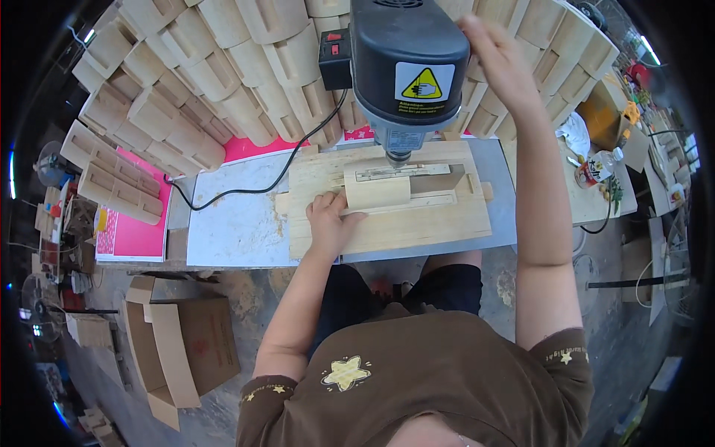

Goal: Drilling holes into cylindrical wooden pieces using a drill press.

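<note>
A grey and black drill press (408,67) stands over a wooden jig board (395,220) on the bench. A small curved wooden block (376,190) lies in the jig just below the drill chuck (397,154). My left hand (330,218) presses on the left end of this block and holds it down. My right hand (499,56) is raised beside the right side of the machine's head; whatever it grips is hidden behind the housing.
Stacks of several curved wooden pieces (201,82) fill the back of the bench. A black cable (246,186) runs across the white sheet. An open cardboard box (182,346) sits on the floor at the left. A bottle (599,165) and clutter lie on the right table.
</note>
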`<state>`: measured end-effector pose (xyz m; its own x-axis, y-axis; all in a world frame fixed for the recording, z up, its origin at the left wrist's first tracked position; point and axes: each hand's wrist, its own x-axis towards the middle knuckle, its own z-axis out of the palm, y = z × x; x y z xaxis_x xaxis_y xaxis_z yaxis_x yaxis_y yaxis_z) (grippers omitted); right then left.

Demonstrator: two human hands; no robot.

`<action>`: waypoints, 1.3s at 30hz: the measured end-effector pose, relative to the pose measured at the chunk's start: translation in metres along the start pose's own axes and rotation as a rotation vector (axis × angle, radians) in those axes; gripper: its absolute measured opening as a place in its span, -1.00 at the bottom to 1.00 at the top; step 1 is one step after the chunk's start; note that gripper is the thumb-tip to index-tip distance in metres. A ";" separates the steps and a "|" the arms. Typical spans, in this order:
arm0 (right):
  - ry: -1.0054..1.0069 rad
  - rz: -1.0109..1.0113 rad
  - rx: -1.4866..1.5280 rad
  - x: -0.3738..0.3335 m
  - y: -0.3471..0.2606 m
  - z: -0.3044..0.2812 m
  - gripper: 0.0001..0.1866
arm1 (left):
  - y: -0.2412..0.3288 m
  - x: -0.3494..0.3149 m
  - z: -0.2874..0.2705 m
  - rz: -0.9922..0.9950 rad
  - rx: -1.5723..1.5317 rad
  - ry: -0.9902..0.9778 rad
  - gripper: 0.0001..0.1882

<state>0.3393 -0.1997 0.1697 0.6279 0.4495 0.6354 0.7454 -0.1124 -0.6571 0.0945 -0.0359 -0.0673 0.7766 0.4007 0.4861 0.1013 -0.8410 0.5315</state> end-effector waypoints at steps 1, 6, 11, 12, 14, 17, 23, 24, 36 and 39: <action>-0.195 0.179 -0.062 0.008 0.005 -0.002 -0.69 | 0.000 0.001 0.000 0.006 -0.003 -0.001 -0.58; 0.042 -0.143 -0.509 -0.042 -0.058 0.003 -0.84 | -0.001 -0.001 -0.002 -0.012 -0.028 0.006 -0.61; 0.086 -0.196 -0.454 -0.116 -0.058 0.004 -0.86 | -0.010 -0.002 0.000 -0.028 -0.049 -0.059 -0.49; 0.123 -0.188 -0.372 -0.129 -0.053 0.009 -0.91 | -0.010 -0.002 0.002 -0.009 -0.081 -0.032 -0.49; 0.161 -0.176 -0.292 -0.145 -0.044 0.016 -0.92 | -0.009 -0.001 0.001 -0.017 -0.082 -0.042 -0.49; 0.114 -0.170 -0.320 -0.159 -0.029 0.024 -0.83 | -0.011 -0.003 0.002 -0.027 -0.074 -0.058 -0.49; 0.215 -0.284 -0.307 -0.182 0.021 0.056 -0.81 | -0.014 -0.003 0.006 -0.019 -0.088 -0.040 -0.48; 0.220 -0.283 -0.295 -0.182 0.022 0.056 -0.80 | -0.013 -0.003 0.006 -0.036 -0.110 -0.055 -0.49; 0.154 -0.131 -0.341 -0.048 -0.050 0.009 -0.75 | 0.011 -0.001 0.008 -0.063 0.011 -0.041 -0.58; 0.094 -0.030 -0.399 0.007 -0.007 0.011 -0.62 | 0.031 0.005 0.029 -0.064 -0.009 -0.040 -0.55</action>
<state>0.3364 -0.1855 0.1739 0.6087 0.3771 0.6981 0.7803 -0.4436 -0.4408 0.1192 -0.0703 -0.0689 0.7932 0.4381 0.4230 0.1458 -0.8110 0.5666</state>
